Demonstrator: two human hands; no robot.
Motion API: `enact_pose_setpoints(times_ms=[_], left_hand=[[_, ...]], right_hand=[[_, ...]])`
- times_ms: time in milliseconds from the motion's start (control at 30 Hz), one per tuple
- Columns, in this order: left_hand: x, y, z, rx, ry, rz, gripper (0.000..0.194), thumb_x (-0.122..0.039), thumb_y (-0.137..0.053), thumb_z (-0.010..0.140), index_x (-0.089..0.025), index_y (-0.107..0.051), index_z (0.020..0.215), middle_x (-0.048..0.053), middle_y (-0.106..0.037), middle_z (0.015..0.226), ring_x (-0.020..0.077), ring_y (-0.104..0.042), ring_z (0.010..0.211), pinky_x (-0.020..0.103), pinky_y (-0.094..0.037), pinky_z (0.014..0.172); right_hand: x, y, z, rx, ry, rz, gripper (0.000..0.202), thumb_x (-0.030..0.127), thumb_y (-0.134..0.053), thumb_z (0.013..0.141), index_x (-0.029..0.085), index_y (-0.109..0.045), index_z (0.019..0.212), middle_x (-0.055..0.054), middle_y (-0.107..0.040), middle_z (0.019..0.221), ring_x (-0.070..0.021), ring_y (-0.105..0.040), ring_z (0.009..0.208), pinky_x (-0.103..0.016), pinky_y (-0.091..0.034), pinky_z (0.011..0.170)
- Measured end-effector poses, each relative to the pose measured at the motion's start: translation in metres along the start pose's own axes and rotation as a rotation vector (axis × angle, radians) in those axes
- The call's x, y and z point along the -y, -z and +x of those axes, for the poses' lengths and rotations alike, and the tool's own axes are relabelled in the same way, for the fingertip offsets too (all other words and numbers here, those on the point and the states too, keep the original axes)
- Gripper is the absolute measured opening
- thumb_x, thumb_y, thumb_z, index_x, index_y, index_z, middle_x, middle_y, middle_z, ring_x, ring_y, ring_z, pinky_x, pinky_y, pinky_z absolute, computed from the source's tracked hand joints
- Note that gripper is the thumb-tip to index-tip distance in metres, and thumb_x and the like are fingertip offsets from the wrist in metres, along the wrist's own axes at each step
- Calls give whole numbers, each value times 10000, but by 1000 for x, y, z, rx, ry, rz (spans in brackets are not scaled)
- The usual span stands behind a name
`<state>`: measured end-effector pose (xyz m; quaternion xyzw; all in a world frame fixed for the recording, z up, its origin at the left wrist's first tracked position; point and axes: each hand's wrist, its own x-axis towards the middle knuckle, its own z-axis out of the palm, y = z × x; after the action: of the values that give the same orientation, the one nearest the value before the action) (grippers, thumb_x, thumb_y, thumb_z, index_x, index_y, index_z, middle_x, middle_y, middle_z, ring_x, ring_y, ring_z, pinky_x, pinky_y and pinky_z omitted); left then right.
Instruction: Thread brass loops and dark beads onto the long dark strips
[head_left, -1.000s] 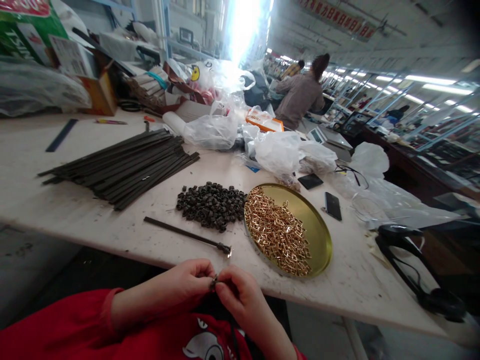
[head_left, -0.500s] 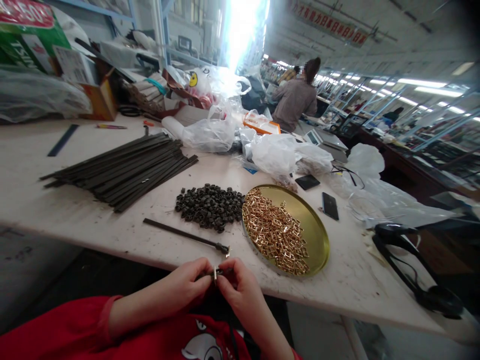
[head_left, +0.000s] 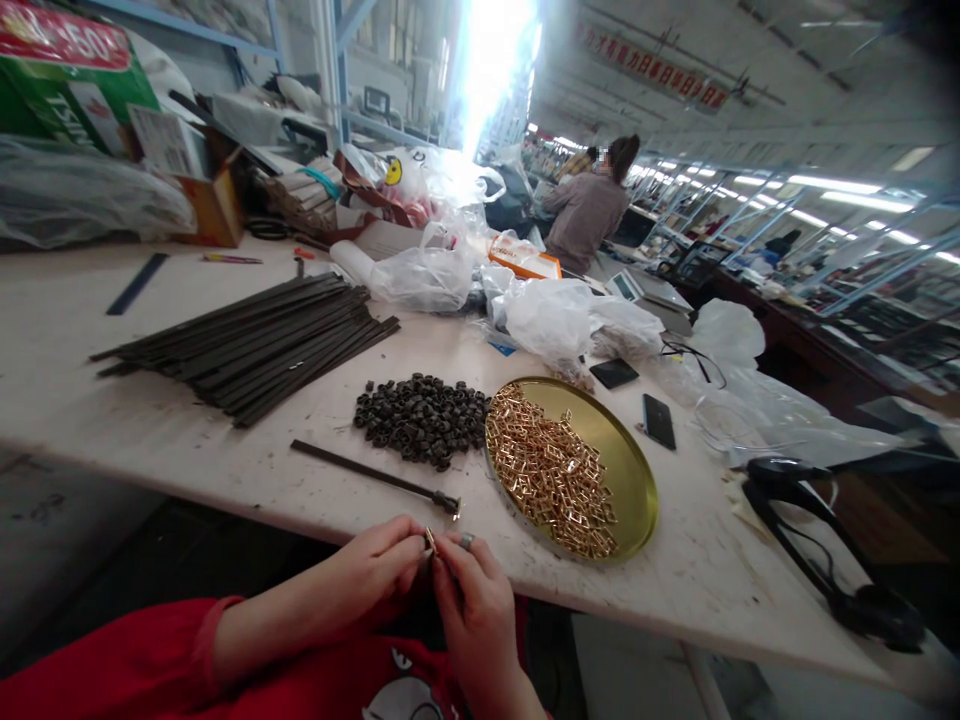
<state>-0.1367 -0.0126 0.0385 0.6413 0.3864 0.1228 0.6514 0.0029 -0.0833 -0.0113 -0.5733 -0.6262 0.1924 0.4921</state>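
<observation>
My left hand (head_left: 386,560) and my right hand (head_left: 476,590) meet at the table's front edge, fingers pinched round a small gold buckle (head_left: 430,540). A ring shows on a finger of my right hand. Whatever strap is with the buckle is mostly hidden by the fingers. Just beyond lies a dark strap (head_left: 360,466) with a gold buckle at its right end. Behind it is a pile of small black loops (head_left: 421,420). Many gold buckles (head_left: 551,470) fill the left part of a round gold tray (head_left: 634,470).
A stack of dark strips (head_left: 247,345) lies at the left. Plastic bags (head_left: 551,315) cover the back of the table (head_left: 225,470). A phone (head_left: 658,421) and a black looped object (head_left: 810,540) lie at the right. A person (head_left: 585,215) is farther back.
My right hand has turned, its fingers now closer over the buckle. The buckle has tilted, and the dark piece seen beside it is now mostly hidden. The view has shifted slightly.
</observation>
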Motion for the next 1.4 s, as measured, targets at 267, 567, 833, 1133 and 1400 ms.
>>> enact_pose_setpoints(times_ms=[267,567,833,1133,1400], left_hand=[[10,4,4,-48,-60,153,443,-350,-356,823,-120,-351,1201,-38,-538,623,161,-522,627,260,-418,635],[7,14,17,-68,-121,172,564,-363,-407,825,-176,-344,1354,59,-631,1076,200,-564,921,273,-438,823],[7,18,17,-1,-86,251,602,-307,-375,828,-168,-264,1403,37,-667,866,175,-579,701,245,-460,670],[9,26,18,-26,-83,253,623,-337,-369,826,-136,-248,1403,9,-610,722,154,-520,612,218,-422,576],[11,23,18,5,-77,214,641,-320,-384,827,-119,-206,1410,-17,-548,636,150,-504,576,217,-400,523]], right_hand=[[-1,-2,14,-6,-332,314,145,304,-514,842,194,-607,858,-23,-615,742,-145,-570,676,-253,-459,621],[5,-8,22,-5,-477,572,268,435,-514,826,187,-610,857,-26,-635,794,-153,-577,741,-259,-466,685],[-6,-12,26,101,-515,478,327,476,-559,782,165,-572,679,20,-527,594,-110,-450,563,-222,-368,531],[-4,-4,31,63,-511,523,344,490,-485,830,177,-613,890,-25,-609,769,-141,-553,691,-255,-454,648],[-3,-4,31,135,-448,394,291,430,-527,820,162,-589,725,8,-559,636,-114,-486,614,-228,-381,589]])
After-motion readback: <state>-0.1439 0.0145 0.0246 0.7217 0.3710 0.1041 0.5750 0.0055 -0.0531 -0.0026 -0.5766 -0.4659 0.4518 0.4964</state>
